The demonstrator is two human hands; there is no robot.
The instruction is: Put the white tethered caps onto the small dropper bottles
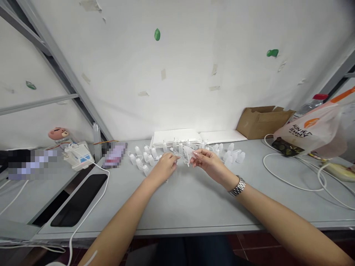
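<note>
My right hand pinches a small translucent plastic bottle, tilted between thumb and fingers. Just left of it, my left hand rests low over the desk with its fingers curled together. Whatever those fingers hold, if anything, is hidden. Small white cap pieces with loops show between the hands. Several similar dropper bottles with caps stand to the left of my left hand. More bottles, seemingly without caps, stand or lie beyond my right hand.
White paper sheets lie by the wall, with a cardboard box at the right. A plastic bag and white cables occupy the desk's right side. A black phone lies near the left edge, beside a white power strip.
</note>
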